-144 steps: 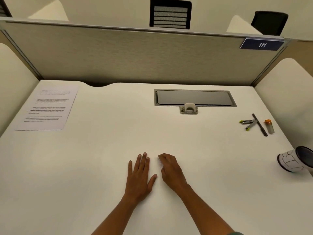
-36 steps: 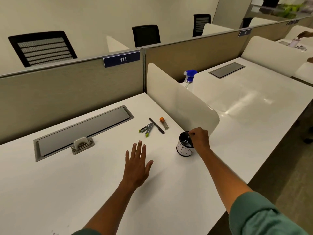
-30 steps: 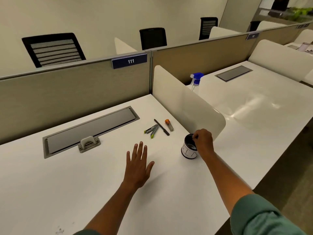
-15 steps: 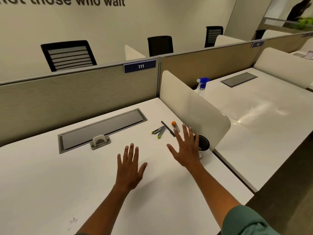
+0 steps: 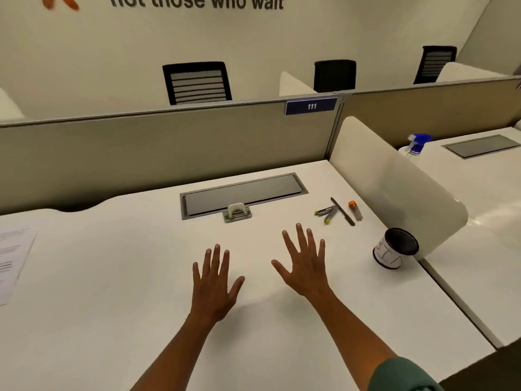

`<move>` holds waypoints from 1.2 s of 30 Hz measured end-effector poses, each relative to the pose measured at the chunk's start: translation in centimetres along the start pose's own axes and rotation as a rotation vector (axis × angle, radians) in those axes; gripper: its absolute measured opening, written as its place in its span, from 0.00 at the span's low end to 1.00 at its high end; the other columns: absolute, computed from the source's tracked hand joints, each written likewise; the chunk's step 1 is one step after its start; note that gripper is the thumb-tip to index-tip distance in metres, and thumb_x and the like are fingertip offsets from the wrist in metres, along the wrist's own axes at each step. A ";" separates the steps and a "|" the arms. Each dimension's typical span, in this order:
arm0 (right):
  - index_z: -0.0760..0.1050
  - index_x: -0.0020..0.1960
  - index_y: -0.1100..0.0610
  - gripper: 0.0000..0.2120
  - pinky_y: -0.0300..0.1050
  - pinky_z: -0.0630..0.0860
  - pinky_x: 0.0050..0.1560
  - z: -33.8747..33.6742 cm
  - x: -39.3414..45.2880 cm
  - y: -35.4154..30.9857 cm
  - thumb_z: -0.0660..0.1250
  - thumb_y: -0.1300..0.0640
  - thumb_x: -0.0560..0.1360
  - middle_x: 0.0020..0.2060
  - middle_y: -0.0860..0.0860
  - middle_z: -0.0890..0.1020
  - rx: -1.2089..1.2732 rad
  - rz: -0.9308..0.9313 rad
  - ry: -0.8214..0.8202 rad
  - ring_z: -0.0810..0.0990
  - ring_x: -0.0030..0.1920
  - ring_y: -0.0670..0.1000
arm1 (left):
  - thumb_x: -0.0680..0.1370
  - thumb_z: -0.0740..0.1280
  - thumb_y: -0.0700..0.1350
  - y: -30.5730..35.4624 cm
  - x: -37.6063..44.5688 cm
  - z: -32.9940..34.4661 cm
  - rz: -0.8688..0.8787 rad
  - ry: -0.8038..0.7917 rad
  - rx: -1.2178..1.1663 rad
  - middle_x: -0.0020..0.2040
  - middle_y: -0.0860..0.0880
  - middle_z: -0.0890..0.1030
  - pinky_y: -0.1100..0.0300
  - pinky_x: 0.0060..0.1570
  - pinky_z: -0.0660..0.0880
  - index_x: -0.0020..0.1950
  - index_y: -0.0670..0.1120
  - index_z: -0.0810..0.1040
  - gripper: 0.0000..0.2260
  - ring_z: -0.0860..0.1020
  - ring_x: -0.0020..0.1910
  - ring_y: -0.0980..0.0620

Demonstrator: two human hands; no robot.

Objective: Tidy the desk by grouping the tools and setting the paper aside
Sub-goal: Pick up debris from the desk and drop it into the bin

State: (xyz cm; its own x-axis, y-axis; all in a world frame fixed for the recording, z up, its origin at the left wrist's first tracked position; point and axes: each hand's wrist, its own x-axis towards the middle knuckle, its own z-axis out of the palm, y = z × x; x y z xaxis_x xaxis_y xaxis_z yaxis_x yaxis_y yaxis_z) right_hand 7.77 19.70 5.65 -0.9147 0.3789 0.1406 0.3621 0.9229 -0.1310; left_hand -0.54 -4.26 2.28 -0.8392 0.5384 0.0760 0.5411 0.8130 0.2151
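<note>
On the white desk a small group of tools lies at the back right: two grey pens with yellow-green tips, a black pen and a clear tube with an orange cap. An upright white cup with a black inside stands to their right, near the side divider. A printed paper sheet lies at the far left edge, partly cut off. My left hand and my right hand hover over the desk's middle, fingers spread, holding nothing.
A grey cable hatch with a latch is set into the desk at the back. A beige partition closes the rear and a curved white divider the right side. A blue-topped spray bottle stands on the neighbouring desk.
My right hand let go of the cup, which now stands upright, and drew back left to the middle beside my left hand. The view swung left, so the paper shows again.
</note>
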 end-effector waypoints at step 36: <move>0.71 0.67 0.63 0.25 0.46 0.76 0.59 9.9 -10.2 -21.3 0.58 0.74 0.71 0.57 0.57 0.79 0.403 -0.171 -0.041 0.76 0.58 0.55 | 0.78 0.52 0.66 -15.9 -14.0 2.6 -0.181 -0.035 -0.009 0.81 0.46 0.50 0.38 0.74 0.51 0.79 0.49 0.55 0.35 0.49 0.79 0.45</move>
State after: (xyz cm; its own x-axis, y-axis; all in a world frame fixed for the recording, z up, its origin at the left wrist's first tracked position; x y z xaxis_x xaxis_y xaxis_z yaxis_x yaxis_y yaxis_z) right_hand 7.64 -4.55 -2.67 -0.9646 0.2128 0.1556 0.1138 0.8685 -0.4825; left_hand 2.76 -24.14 -4.70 -0.9205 0.3907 0.0014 0.3805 0.8955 0.2309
